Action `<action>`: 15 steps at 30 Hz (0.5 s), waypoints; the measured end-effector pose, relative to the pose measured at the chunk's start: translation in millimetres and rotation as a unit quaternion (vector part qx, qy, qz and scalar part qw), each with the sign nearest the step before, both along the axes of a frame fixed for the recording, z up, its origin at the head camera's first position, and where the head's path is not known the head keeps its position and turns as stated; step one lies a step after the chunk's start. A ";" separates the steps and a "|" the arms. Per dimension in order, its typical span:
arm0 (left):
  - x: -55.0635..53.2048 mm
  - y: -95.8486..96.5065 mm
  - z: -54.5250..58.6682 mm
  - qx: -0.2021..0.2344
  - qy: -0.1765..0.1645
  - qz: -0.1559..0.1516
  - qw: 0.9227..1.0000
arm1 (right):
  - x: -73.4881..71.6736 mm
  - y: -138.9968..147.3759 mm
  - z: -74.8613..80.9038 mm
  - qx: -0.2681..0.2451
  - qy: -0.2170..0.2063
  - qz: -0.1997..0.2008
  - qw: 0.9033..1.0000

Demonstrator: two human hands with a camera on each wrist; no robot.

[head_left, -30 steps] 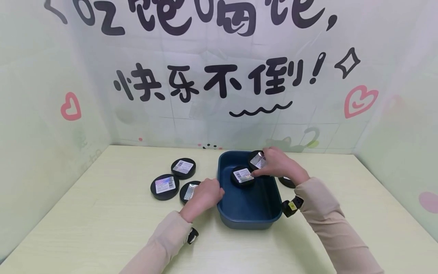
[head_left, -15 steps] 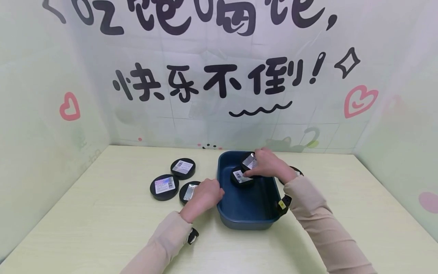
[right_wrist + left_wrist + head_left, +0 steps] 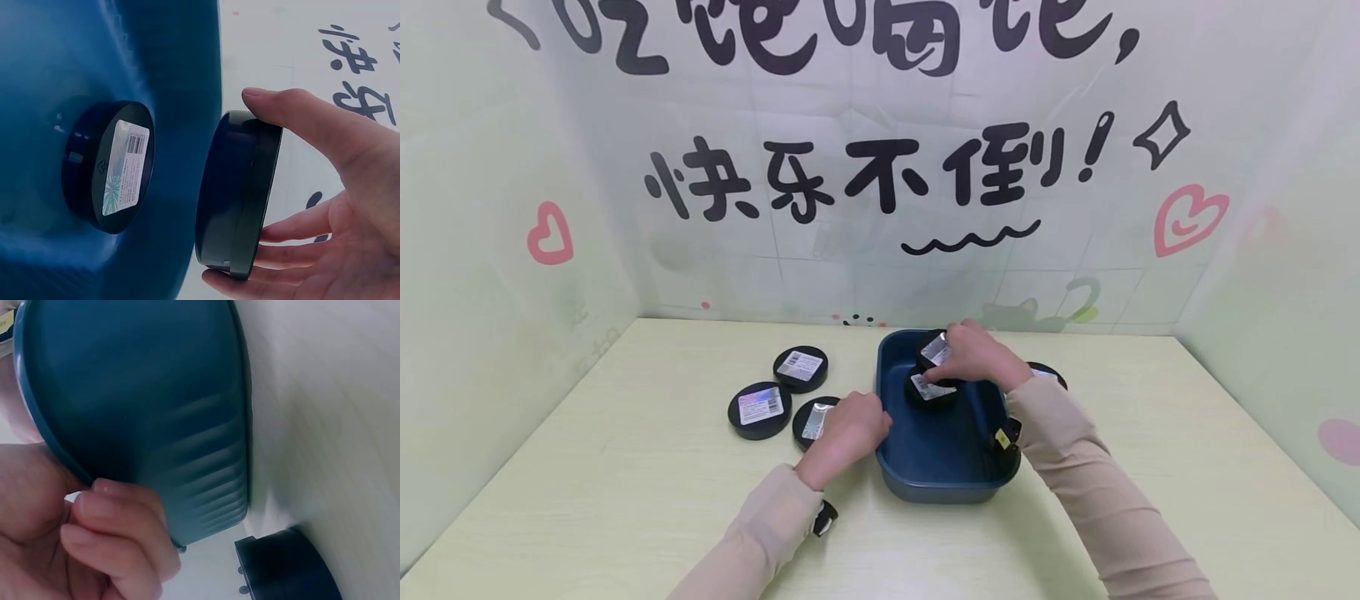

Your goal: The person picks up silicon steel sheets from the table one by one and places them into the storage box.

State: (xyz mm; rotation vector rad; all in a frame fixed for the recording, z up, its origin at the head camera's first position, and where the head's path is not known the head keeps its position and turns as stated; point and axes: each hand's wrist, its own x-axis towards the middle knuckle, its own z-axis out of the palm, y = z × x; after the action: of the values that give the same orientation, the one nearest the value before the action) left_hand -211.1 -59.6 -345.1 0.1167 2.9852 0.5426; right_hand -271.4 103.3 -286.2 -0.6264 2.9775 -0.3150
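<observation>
My right hand holds a flat round black container by its edges, thumb on one side and fingers on the other. It hovers over the far part of a dark blue rectangular bin. Inside the bin lies another round black container, label facing up, partly hidden in the head view. In the right wrist view the held container is tilted and apart from that one. My left hand pinches the bin's left rim, thumb and curled fingers around it in the left wrist view.
Left of the bin, three similar labelled black containers lie on the pale table, one partly behind my left hand. Another black container shows to the right, partly behind my right arm. A printed backdrop stands behind the table.
My right hand has moved left with the held container, from the bin's far right corner to above the one inside. My left hand stays on the rim.
</observation>
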 end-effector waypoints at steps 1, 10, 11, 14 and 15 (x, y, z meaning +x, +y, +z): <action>0.0 0.2 -0.1 -0.002 0.003 0.001 1.000 | -0.5 -0.9 -0.3 0.000 -0.004 -0.001 1.000; 0.2 2.9 -1.2 -0.016 0.017 0.019 1.000 | -8.0 -6.0 -6.8 0.003 -0.021 -0.014 1.000; 0.2 3.4 -1.6 -0.020 0.019 0.021 0.999 | -9.0 -6.5 -7.6 0.003 -0.022 -0.014 1.000; 0.3 4.9 -2.2 -0.030 0.028 0.027 0.999 | -11.7 -7.8 -9.8 0.009 -0.020 -0.013 1.000; 0.4 5.4 -2.4 -0.032 0.030 0.028 0.999 | -12.5 -8.1 -10.6 0.012 -0.019 -0.013 1.000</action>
State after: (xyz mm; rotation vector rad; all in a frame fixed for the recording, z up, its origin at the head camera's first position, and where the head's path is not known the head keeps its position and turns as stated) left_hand -210.8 -54.2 -347.5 0.0467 3.0694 0.4561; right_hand -283.9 95.2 -296.8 -0.5732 2.9509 -0.2905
